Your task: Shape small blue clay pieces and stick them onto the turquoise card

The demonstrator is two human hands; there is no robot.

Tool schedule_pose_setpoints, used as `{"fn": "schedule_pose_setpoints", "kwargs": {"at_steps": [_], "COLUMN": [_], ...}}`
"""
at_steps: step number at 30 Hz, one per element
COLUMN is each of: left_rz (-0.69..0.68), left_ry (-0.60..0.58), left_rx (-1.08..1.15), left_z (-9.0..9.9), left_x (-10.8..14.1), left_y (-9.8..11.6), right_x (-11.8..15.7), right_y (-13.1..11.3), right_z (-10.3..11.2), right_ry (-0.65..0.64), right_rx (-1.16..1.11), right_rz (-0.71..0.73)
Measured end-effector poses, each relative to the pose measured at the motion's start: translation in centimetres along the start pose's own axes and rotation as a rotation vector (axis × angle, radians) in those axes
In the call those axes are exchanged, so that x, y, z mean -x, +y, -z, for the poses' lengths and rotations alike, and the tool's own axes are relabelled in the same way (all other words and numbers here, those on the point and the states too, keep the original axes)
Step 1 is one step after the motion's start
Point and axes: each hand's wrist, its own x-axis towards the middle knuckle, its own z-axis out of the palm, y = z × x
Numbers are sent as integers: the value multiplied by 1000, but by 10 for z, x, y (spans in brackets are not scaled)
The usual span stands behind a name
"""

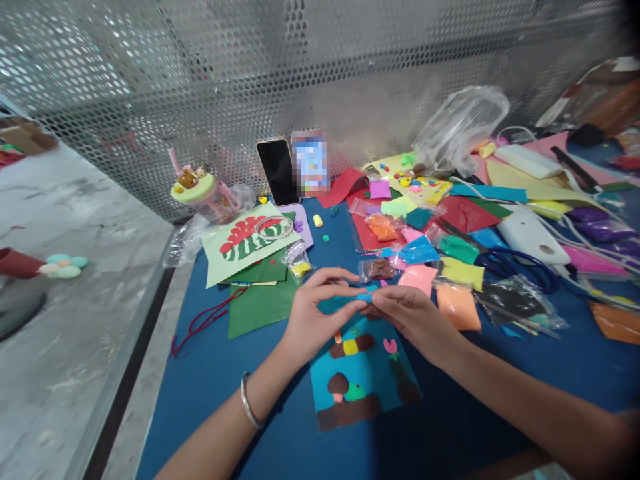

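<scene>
Nearest the camera, two bare forearms reach in from the bottom edge over a blue surface point(240, 393), the left wrist wearing a silver bangle point(248, 400). The left hand point(313, 313) and right hand point(410, 313) meet at their fingertips just above a turquoise card point(373, 377) decorated with brown, yellow, green and pink clay shapes. Between them they pinch a small strip of light blue modelling clay point(366, 296); each grip is pressed together on one end of it, thumb against forefinger, the left hand's other fingers fanned out above.

To the left and farther off lies a pale green card with a red and green clay picture point(245, 243), a roll of clear tape point(273, 227) resting on it, dark green paper point(257, 303) beneath. Right of the hands, well spread, lie many small clear bags of coloured clay point(457, 270) and blue-handled scissors point(520, 267). At the far edge, a black phone point(278, 171) leans against a perforated metal wall point(320, 73), with a lidded green and pink drinking cup point(200, 193) to its left.
</scene>
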Motion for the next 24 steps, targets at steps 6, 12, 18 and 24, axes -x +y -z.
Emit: {"fn": "schedule_pose_setpoints", "kwargs": {"at_steps": [6, 12, 18, 24], "left_rz": [-64, -99, -77, -12], "left_ry": [-8, -34, -7, 2], "left_rx": [-98, -170, -358, -449], "left_z": [0, 14, 25, 21], "left_x": [2, -5, -9, -5], "left_y": [-1, -13, -39, -45], "right_x": [-1, -3, -26, -54], "right_y": [2, -7, -16, -10], "right_z": [-3, 4, 2, -3], "right_ry": [33, 65, 54, 2], "right_rx": [28, 399, 1017, 1138], "right_rz": [28, 228, 746, 754]}}
